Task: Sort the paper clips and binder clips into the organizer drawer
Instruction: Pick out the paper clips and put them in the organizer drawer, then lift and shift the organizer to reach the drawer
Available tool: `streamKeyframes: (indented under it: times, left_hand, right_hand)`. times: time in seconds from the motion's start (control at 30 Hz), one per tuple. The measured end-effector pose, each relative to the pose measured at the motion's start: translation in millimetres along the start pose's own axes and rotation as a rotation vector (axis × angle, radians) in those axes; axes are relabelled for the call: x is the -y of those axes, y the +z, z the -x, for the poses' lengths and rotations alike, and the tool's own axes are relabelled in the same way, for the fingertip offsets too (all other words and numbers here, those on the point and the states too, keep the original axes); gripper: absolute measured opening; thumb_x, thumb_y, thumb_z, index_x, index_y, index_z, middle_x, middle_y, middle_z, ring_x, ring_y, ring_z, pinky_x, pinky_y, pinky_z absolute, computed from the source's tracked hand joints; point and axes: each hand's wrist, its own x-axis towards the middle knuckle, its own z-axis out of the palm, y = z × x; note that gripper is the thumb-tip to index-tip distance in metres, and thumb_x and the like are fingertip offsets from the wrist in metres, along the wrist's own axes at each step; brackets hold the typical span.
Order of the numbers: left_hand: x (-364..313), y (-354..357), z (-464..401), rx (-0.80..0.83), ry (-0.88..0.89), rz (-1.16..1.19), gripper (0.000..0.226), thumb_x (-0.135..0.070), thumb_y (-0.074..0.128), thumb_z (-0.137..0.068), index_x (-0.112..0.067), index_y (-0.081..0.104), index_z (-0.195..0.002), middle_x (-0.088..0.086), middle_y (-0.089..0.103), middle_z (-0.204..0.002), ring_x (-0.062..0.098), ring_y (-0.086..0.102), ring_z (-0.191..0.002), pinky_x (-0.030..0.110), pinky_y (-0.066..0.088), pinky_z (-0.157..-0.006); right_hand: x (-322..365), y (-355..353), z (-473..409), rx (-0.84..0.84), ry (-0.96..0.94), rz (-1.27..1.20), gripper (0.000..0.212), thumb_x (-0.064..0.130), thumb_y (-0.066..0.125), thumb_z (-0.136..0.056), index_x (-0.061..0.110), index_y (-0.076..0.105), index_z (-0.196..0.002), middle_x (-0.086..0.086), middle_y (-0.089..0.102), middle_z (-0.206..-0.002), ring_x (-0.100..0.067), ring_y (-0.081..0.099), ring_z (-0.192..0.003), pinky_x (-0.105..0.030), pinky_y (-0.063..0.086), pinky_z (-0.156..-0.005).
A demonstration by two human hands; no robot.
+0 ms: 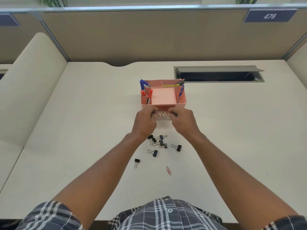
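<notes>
A pink desk organizer (180,101) stands mid-desk, its clear drawer (163,118) pulled out toward me with a heap of silver paper clips (162,113) inside. My left hand (145,121) has its fingers curled on the drawer's left edge. Over the drawer's right edge, my right hand (183,120) pinches a small dark thing that looks like a binder clip (174,114). Several black binder clips (159,141) lie scattered on the desk just behind my wrists. Nearer me lies one red paper clip (168,170).
The organizer's upper compartments hold pens, markers (142,85) and pencils; its middle tray is bare. An open cable slot (217,76) is cut into the desk at the back right. Beige partition walls (149,35) close off the desk's rear and sides.
</notes>
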Motion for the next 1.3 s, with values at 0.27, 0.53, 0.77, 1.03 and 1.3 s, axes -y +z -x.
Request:
streamKeyframes:
  times: [0.27,0.53,0.77,1.03,1.3]
  left_hand:
    - [56.8,11.4,77.9,-0.011,-0.018,-0.119,0.019,-0.005,0.055,-0.092,-0.009,0.066,-0.107,0.005,0.063,-0.104,0.021,0.059,-0.098,0.034,0.049,-0.087]
    - [89.2,9.2,114.0,0.063,0.031,-0.355,0.035,-0.011,0.051,-0.095,0.003,0.058,-0.127,0.02,0.05,-0.142,0.037,0.041,-0.136,0.045,0.029,-0.116]
    - [98.2,12.9,117.4,0.107,0.021,-0.384,0.046,-0.02,0.038,-0.102,-0.001,0.042,-0.143,0.014,0.029,-0.157,0.028,0.017,-0.149,0.039,0.009,-0.123]
    - [96.6,24.9,113.3,0.118,-0.019,-0.378,0.048,-0.027,0.036,-0.103,-0.004,0.037,-0.146,0.013,0.021,-0.161,0.025,0.007,-0.151,0.038,0.002,-0.123]
    - [87.8,29.8,99.6,0.133,-0.083,-0.28,0.047,-0.029,0.032,-0.104,-0.009,0.036,-0.146,0.01,0.019,-0.161,0.021,0.006,-0.151,0.035,0.001,-0.123]
  right_hand:
    - [-27.4,24.1,85.5,0.566,0.157,0.421,0.019,0.033,0.07,-0.084,0.014,0.072,-0.081,-0.006,0.071,-0.09,-0.025,0.065,-0.083,-0.027,0.048,-0.068]
    - [-35.1,61.1,135.6,0.531,0.008,0.661,0.019,0.001,0.048,-0.086,0.01,0.044,-0.07,-0.014,0.062,-0.089,-0.031,0.058,-0.076,-0.032,0.035,-0.061]
    - [-40.2,60.7,120.8,0.468,0.009,0.532,0.012,0.012,0.043,-0.091,0.008,0.052,-0.084,-0.014,0.061,-0.096,-0.032,0.054,-0.079,-0.034,0.036,-0.064]
    - [-10.1,21.3,38.7,0.1,-0.049,0.24,0.019,0.021,0.053,-0.093,0.017,0.071,-0.094,-0.003,0.071,-0.093,-0.025,0.063,-0.086,-0.033,0.047,-0.073]
    - [9.2,9.0,-17.8,-0.021,-0.011,0.054,0.023,0.017,0.054,-0.093,0.015,0.072,-0.107,-0.007,0.071,-0.103,-0.024,0.063,-0.093,-0.038,0.054,-0.084]
